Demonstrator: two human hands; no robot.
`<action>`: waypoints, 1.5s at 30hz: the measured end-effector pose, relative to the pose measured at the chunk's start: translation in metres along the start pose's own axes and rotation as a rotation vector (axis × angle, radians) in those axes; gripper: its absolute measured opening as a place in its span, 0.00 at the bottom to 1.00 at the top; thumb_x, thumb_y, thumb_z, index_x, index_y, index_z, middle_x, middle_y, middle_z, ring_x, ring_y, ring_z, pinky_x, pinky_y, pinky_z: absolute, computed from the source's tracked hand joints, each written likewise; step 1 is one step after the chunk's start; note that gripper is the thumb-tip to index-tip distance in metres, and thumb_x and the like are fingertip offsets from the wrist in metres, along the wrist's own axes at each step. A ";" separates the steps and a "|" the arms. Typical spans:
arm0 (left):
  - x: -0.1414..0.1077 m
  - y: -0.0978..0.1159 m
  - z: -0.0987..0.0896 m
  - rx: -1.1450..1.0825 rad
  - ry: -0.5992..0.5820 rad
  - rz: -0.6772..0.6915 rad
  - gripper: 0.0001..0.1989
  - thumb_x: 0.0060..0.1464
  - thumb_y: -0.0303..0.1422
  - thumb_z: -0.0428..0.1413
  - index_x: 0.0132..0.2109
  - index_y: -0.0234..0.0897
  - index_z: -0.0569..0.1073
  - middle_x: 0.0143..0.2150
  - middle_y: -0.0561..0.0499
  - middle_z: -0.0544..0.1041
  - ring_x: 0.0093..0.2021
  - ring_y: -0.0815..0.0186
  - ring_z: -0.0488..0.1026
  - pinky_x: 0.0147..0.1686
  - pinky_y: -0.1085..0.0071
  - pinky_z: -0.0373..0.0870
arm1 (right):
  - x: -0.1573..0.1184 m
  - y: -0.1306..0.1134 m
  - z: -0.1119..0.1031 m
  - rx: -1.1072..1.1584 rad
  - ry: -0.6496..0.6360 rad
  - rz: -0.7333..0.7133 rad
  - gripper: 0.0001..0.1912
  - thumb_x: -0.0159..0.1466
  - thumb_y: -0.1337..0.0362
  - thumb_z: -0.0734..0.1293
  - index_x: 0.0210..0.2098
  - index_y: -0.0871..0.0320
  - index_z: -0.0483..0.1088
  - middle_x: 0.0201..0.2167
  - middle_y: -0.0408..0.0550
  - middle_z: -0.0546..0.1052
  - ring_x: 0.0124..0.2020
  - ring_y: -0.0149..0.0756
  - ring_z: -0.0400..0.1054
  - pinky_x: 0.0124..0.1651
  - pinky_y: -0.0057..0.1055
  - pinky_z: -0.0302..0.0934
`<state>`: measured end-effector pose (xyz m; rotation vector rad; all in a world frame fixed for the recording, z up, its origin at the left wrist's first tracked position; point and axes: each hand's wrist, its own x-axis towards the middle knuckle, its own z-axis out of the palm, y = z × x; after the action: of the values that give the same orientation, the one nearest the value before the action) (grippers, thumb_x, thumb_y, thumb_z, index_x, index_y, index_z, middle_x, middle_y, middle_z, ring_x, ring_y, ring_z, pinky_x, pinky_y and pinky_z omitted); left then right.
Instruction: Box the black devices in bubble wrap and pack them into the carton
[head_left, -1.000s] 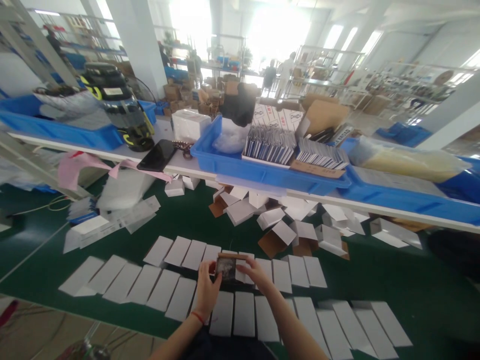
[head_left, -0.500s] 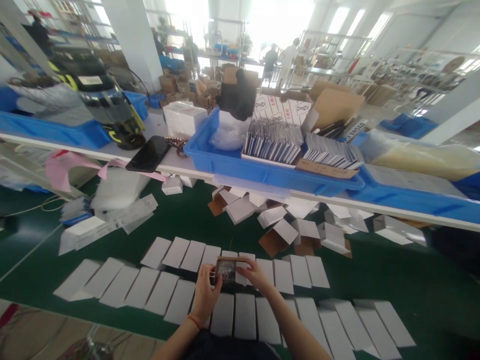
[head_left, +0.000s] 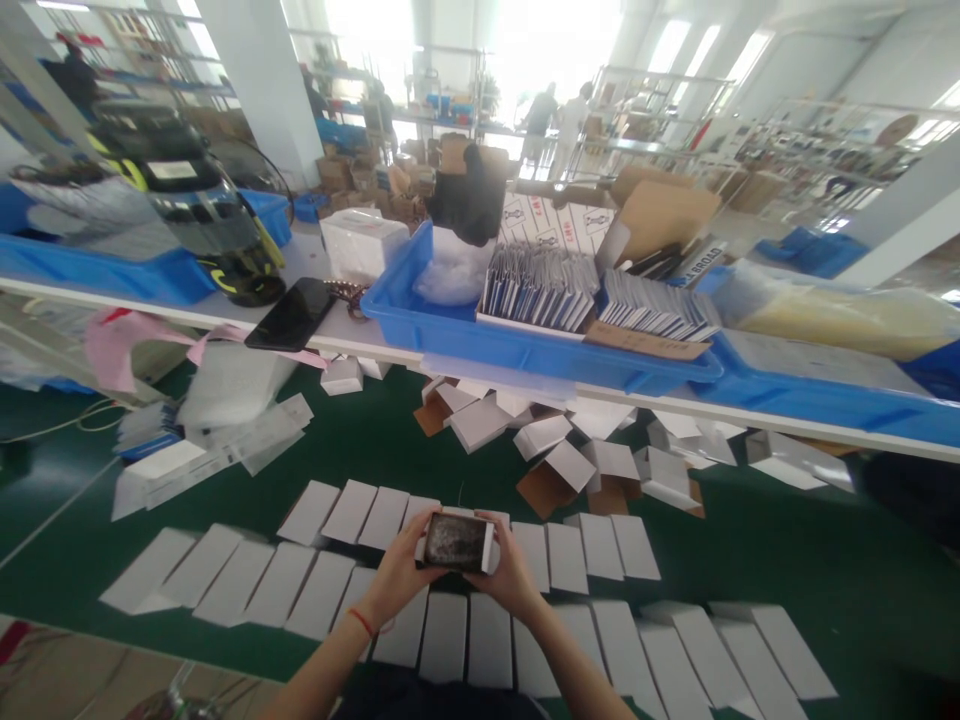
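Together, left hand [head_left: 396, 572] and right hand [head_left: 512, 572] grip a small rectangular box [head_left: 457, 542].

We hold a small open box [head_left: 457, 541] between both hands above the green work surface [head_left: 750, 560]; its dark contents face up. Our left hand [head_left: 401, 570] grips its left end and our right hand [head_left: 510, 575] its right end. Beneath and around the hands lie rows of flat white boxes [head_left: 315, 590]. Beyond them sits a loose pile of folded white cartons [head_left: 585, 450]. A blue tray [head_left: 525, 345] holding packets rests on the raised shelf, with a black phone [head_left: 291, 313] to its left.
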<state>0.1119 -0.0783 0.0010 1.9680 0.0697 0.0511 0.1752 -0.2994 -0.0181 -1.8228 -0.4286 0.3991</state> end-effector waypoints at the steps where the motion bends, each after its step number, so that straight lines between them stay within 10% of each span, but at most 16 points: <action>1: 0.000 0.003 -0.001 0.005 0.015 0.028 0.37 0.50 0.29 0.65 0.65 0.44 0.64 0.66 0.41 0.69 0.66 0.52 0.66 0.65 0.51 0.65 | 0.001 -0.004 0.000 0.003 0.016 -0.034 0.43 0.48 0.68 0.76 0.61 0.51 0.59 0.61 0.56 0.70 0.62 0.51 0.65 0.65 0.47 0.60; 8: 0.001 -0.015 0.012 0.093 -0.029 -0.047 0.38 0.47 0.24 0.63 0.65 0.39 0.64 0.58 0.40 0.76 0.59 0.50 0.74 0.58 0.49 0.73 | 0.001 0.012 0.005 -0.039 -0.025 0.052 0.42 0.45 0.73 0.73 0.58 0.52 0.60 0.53 0.53 0.75 0.56 0.51 0.70 0.59 0.48 0.65; 13: -0.018 0.001 0.004 0.351 0.101 0.137 0.35 0.53 0.24 0.59 0.67 0.39 0.61 0.64 0.38 0.70 0.65 0.50 0.69 0.63 0.47 0.69 | -0.006 0.017 0.001 -0.063 -0.043 0.075 0.46 0.44 0.73 0.75 0.61 0.52 0.60 0.58 0.54 0.73 0.60 0.52 0.67 0.64 0.51 0.60; 18: -0.047 0.020 0.021 0.677 0.037 0.396 0.27 0.62 0.26 0.50 0.68 0.38 0.62 0.62 0.37 0.73 0.62 0.52 0.72 0.59 0.53 0.73 | -0.006 0.006 -0.021 0.123 -0.170 0.144 0.44 0.51 0.56 0.78 0.64 0.48 0.62 0.67 0.52 0.66 0.69 0.51 0.57 0.70 0.54 0.50; 21: -0.053 0.014 0.049 0.927 0.009 0.330 0.31 0.57 0.20 0.47 0.68 0.26 0.62 0.65 0.30 0.70 0.62 0.48 0.72 0.56 0.54 0.76 | 0.003 0.007 -0.028 0.233 -0.163 0.197 0.28 0.62 0.44 0.69 0.56 0.49 0.72 0.61 0.52 0.74 0.65 0.51 0.63 0.66 0.53 0.58; 28: -0.050 0.007 0.064 1.184 -0.112 0.364 0.30 0.53 0.23 0.49 0.63 0.19 0.69 0.67 0.29 0.68 0.68 0.45 0.64 0.62 0.52 0.70 | 0.015 0.017 -0.013 0.248 -0.095 0.216 0.28 0.58 0.39 0.70 0.49 0.51 0.77 0.53 0.53 0.79 0.58 0.52 0.70 0.56 0.49 0.69; 38: -0.041 0.004 0.065 1.140 -0.079 0.344 0.28 0.56 0.20 0.48 0.63 0.20 0.68 0.64 0.29 0.71 0.63 0.49 0.70 0.59 0.54 0.72 | 0.020 0.029 -0.003 0.200 -0.029 0.218 0.29 0.55 0.39 0.72 0.47 0.51 0.78 0.50 0.54 0.80 0.55 0.53 0.72 0.52 0.50 0.71; 45: -0.045 0.039 0.018 0.622 0.116 0.290 0.15 0.62 0.26 0.51 0.54 0.38 0.73 0.56 0.41 0.77 0.57 0.54 0.74 0.58 0.55 0.74 | 0.022 0.035 0.009 0.093 0.069 0.212 0.23 0.56 0.45 0.71 0.44 0.52 0.78 0.49 0.55 0.80 0.54 0.55 0.72 0.50 0.52 0.70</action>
<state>0.0689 -0.1134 0.0301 2.5818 -0.1425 0.3720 0.1938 -0.2909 -0.0553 -1.7908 -0.1662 0.4915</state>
